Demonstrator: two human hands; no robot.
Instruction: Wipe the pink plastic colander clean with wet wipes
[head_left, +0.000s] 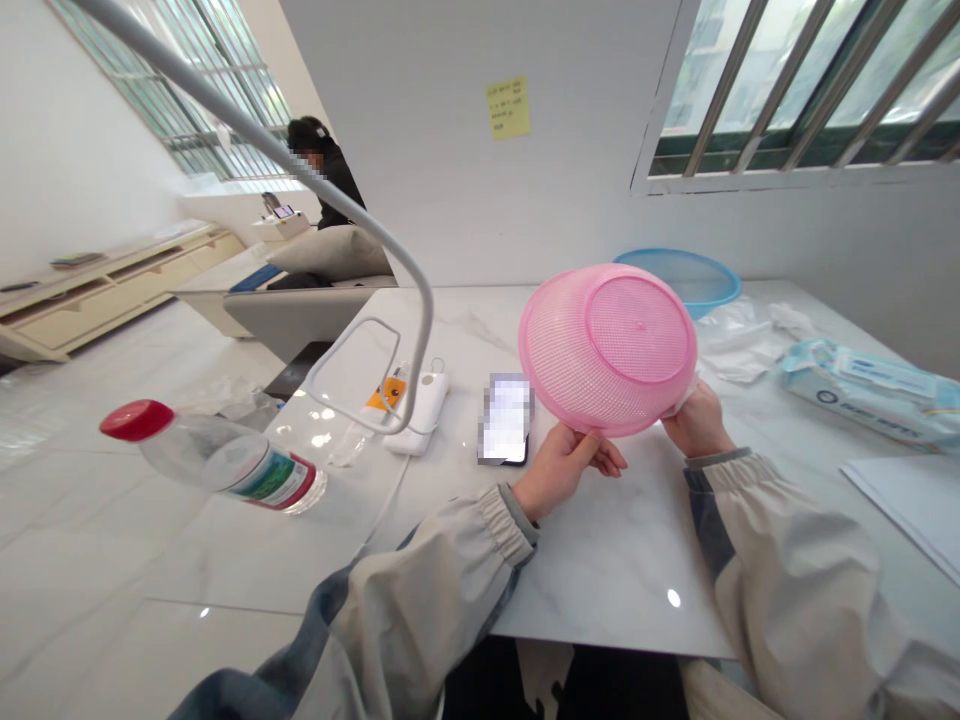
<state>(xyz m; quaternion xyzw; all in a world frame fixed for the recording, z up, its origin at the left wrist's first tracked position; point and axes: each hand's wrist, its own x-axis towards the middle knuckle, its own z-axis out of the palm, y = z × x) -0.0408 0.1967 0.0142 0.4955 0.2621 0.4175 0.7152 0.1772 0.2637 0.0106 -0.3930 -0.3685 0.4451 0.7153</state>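
Note:
A pink mesh basket (570, 350) is held up above the marble-patterned table, tilted so its round base faces me. At its lower rim, my left hand (564, 466) is closed, with the thumb and fingers pinching the edge. My right hand (700, 420) is closed at the lower right rim, its fingers partly hidden behind the basket. A small white edge, perhaps a wipe, shows between that hand and the basket. Behind them stands a blue mesh basket (675, 275), partly covered by the pink one. A phone (506, 420) lies left of the pink basket.
A clear bottle with a red cap (281, 475) stands at the left, near a white power bank (416, 415) and a bent white stand arm (420, 290). To the right lie crumpled clear plastic (739, 340), a wipes pack (870, 390) and white paper (911, 500). A person (341, 180) sits far back.

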